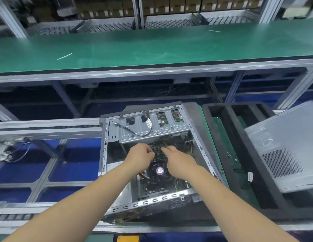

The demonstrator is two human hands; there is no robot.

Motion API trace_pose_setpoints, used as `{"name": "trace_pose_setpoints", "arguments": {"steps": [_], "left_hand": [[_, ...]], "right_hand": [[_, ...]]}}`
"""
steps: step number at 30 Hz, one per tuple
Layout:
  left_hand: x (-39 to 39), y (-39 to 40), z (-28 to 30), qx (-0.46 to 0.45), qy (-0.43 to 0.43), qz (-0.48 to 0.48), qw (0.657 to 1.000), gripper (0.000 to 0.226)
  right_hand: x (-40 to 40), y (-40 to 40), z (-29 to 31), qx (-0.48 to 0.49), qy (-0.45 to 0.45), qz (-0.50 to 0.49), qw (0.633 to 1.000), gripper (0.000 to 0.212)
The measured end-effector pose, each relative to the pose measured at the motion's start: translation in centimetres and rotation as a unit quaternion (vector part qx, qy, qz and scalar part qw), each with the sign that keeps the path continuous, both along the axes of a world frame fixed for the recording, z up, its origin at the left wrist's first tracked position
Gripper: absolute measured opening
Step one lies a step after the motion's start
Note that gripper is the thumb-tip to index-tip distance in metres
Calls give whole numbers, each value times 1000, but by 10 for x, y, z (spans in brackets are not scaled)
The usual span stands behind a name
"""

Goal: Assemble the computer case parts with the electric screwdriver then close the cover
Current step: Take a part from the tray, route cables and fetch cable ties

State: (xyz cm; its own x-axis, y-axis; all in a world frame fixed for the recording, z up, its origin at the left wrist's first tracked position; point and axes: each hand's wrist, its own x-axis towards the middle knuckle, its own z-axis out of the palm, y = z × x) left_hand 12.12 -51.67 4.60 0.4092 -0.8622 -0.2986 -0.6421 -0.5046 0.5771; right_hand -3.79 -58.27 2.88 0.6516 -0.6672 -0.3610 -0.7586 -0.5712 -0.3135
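A long green table (152, 48) ran across the upper half of the frame, bare but for a few thin white strips, and played no part in the work; the job sat lower, on the conveyor line (47, 126) in the lower half. There the computer case (115, 133) lay on its side in the middle of the frame with its open face turned up, probably so that both arms could reach straight down into it. Its cover (283, 147), a grey panel with a perforated patch, leaned at a tilt over the black tray (220, 123) at the right of the frame, set aside close by, likely so it could go on last. No electric screwdriver showed anywhere, so the screwing step seemed not yet begun. Inside the case, the fan (160, 170) with its round label sat low on the board, and a dark bundle of cables (158, 145) lay above it, under the metal drive cage (140, 130). The left hand (140, 157) had its grip curled at that bundle, apparently pinching a cable; the right hand (178, 159) reached in beside it, its fingers pointed at the same wires, though whether they pinched one I could not tell.
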Motion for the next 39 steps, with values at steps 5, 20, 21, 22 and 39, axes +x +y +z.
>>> {"name": "trace_pose_setpoints", "arguments": {"steps": [5, 20, 21, 22, 39], "left_hand": [[-2, -26, -25, -8, -2, 67, 998, 14], [-7, -61, -53, 7, -135, -12, 991, 24], [-6, -62, -54, 12, -154, -27, 988, 24], [-6, -63, -54, 19, -176, -41, 983, 25], [1, -77, -71, 96, -348, -169, 917, 23]], "right_hand": [[-14, 0, 5, -54, 59, -27, 996, 27], [-41, 13, 6, -8, 41, 27, 999, 39], [-39, 12, 4, -14, 23, 17, 999, 42], [-38, 11, 2, -22, 6, 4, 1000, 44], [-30, 9, -14, -60, 14, -21, 998, 46]]}}
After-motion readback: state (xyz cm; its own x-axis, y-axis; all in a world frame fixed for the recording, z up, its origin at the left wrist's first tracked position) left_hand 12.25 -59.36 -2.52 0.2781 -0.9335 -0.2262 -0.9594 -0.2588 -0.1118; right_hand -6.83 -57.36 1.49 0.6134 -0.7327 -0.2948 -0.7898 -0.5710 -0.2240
